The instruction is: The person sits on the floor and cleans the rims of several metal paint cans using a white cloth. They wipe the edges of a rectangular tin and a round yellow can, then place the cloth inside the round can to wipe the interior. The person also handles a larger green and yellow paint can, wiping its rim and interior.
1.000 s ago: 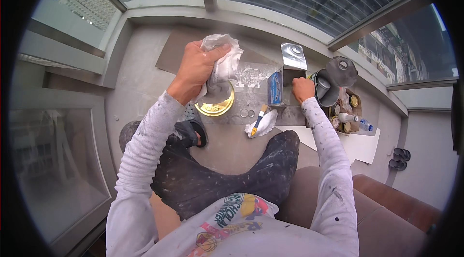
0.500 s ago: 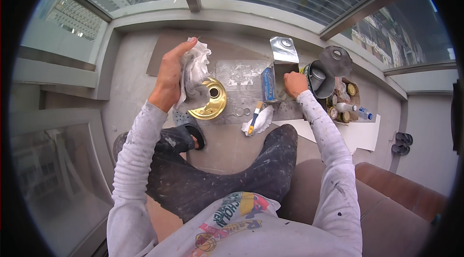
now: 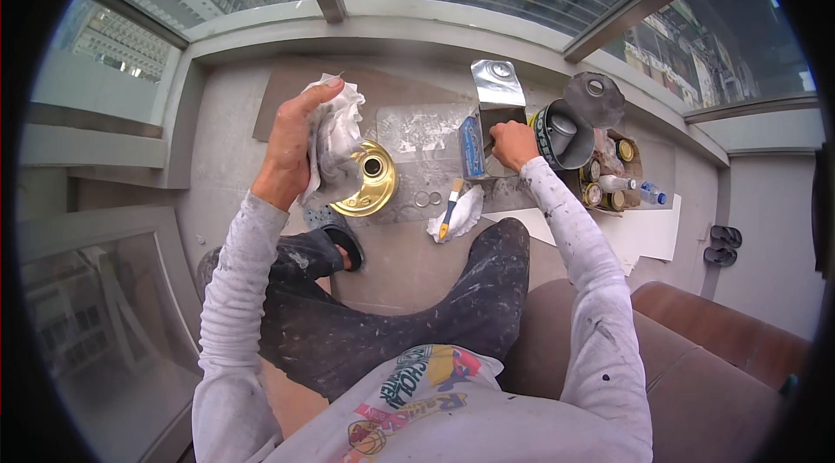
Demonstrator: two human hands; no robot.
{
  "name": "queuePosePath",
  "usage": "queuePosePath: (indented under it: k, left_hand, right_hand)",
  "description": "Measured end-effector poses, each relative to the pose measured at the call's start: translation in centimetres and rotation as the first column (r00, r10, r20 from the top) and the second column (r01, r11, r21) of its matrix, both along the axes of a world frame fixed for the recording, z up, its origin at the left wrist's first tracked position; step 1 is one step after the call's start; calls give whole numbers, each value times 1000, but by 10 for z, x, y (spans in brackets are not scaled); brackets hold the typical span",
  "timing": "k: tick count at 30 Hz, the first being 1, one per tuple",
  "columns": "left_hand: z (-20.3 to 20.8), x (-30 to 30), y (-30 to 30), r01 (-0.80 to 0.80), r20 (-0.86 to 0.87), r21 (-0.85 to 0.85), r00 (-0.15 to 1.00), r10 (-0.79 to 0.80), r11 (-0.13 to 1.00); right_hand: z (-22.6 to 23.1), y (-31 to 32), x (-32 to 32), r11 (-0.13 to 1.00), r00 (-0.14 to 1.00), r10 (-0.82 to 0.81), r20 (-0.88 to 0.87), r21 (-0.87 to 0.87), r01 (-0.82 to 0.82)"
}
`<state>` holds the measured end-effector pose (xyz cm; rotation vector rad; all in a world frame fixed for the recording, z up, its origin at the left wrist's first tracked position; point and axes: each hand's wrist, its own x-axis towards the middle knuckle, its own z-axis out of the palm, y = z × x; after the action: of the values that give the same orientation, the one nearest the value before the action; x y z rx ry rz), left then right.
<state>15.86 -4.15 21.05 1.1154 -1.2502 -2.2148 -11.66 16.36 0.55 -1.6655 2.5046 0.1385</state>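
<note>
My left hand is closed around a crumpled white rag with grey smears, raised above the floor. Below and right of the rag stands a round gold tin lid or can top with a dark hole in it, partly covered by the rag. My right hand has its fingers curled at the opening of a rectangular metal can with a blue side. That can's cut silver top is folded up. What the right fingers hold, if anything, is hidden.
A paintbrush lies on a white cloth, with metal rings beside it. Right of the can stands a round open tin with a grey disc-shaped lid. Further right, a box holds small tins and bottles.
My right hand has shifted slightly left over the can's opening, and the thumb side shows more. The left hand still grips the rag. The whole view has drifted a little.
</note>
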Motion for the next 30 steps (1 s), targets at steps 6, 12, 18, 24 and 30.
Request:
queuePosePath:
  k: [6,12,18,24,30]
  left_hand:
    - [-3,-1,1,7,6,15,1000,-7,1000]
    - [-2,0,2,18,12,12,1000,-18,1000]
    - [-2,-3,3,-51,-7,67,999,52,996]
    - [-4,-2,2,-35,-11,57,999,36,998]
    - [-6,-6,4,-42,-3,49,999,42,998]
  right_hand:
    - [-14,10,-16,986,981,-168,-99,-42,164]
    - [5,4,3,1000,1000,-1,22,24,0]
    - [-12,13,-11,995,991,-73,-109,-75,65]
    - [-1,6,-1,1000,999,24,-43,9,-24]
    - [-13,9,-15,998,991,-62,-115,-12,61]
